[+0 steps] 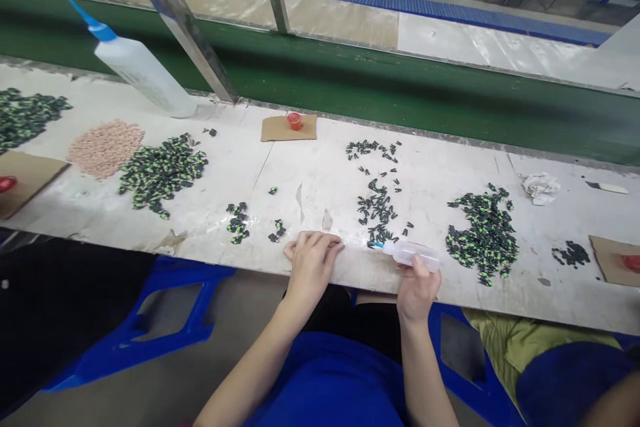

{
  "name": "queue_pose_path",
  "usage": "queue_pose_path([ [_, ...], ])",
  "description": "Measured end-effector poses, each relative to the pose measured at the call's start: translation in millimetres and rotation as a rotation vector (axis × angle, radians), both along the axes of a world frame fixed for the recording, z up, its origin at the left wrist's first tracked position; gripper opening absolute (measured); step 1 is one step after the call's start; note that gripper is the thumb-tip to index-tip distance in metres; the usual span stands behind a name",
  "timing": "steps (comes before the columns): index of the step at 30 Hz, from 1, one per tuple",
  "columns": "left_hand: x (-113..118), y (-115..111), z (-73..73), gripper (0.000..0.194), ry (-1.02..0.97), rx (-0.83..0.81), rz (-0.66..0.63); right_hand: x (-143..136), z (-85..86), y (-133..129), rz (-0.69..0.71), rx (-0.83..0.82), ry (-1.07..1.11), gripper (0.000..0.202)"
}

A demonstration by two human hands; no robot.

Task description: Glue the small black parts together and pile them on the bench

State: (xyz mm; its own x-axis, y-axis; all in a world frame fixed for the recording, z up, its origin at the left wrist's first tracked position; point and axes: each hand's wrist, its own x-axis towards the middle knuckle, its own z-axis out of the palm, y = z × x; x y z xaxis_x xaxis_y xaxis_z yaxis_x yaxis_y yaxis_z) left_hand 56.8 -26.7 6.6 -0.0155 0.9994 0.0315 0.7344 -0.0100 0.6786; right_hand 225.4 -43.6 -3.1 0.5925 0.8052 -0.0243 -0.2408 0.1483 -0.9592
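Note:
My right hand [420,290] is wrapped round a small translucent squeeze bottle [415,253], tilted onto its side with its thin blue nozzle aimed left. The nozzle tip is beside a scattered pile of small dark pieces [379,207]. My left hand [313,257] rests at the table's near edge with thumb and fingertips pressed together; whatever they pinch is too small or hidden to make out. Left of it lie small clusters of black-and-green pieces [237,222]. To the right of the bottle spreads a larger heap of black-and-green pieces [485,233].
Further left are another black-and-green heap [163,170], a pile of pinkish pieces [106,148] and a large blue-tipped bottle [145,77]. A red cup [294,121] stands on cardboard [273,129]. Crumpled tissue [541,187] lies right. A green ledge [400,90] runs behind; people sit on both sides.

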Motion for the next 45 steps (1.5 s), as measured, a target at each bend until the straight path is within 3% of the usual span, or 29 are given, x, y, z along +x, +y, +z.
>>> queue_pose_path([
  [3,-8.3,-3.3,-2.7,0.015,0.095,0.084,0.028,-2.7,-2.4,-3.1,0.035,-0.038,-0.097,0.019],
  [5,-19.1,-0.5,-1.5,0.015,0.082,0.117,-0.087,-4.6,-1.6,-4.8,0.065,-0.061,-0.163,0.021],
  [8,-33.3,8.3,0.1,0.02,0.017,0.123,-0.368,-8.6,2.3,-5.8,0.078,-0.081,-0.246,0.022],
  [10,-37.8,13.7,-0.8,0.026,-0.005,0.119,-0.443,-11.6,4.4,-5.9,0.085,-0.086,-0.3,0.022],
  [21,-33.3,15.4,-11.0,0.015,0.039,0.154,-0.426,-19.5,1.0,-7.0,0.14,-0.132,-0.496,0.019],
  [32,-27.6,17.3,-1.3,0.014,0.062,0.037,-0.406,-19.2,3.5,-4.9,0.17,-0.192,-0.627,0.02],
  [45,-26.7,16.1,0.5,0.014,0.061,0.034,-0.383,-20.3,2.9,-3.9,0.159,-0.242,-0.619,0.025],
])
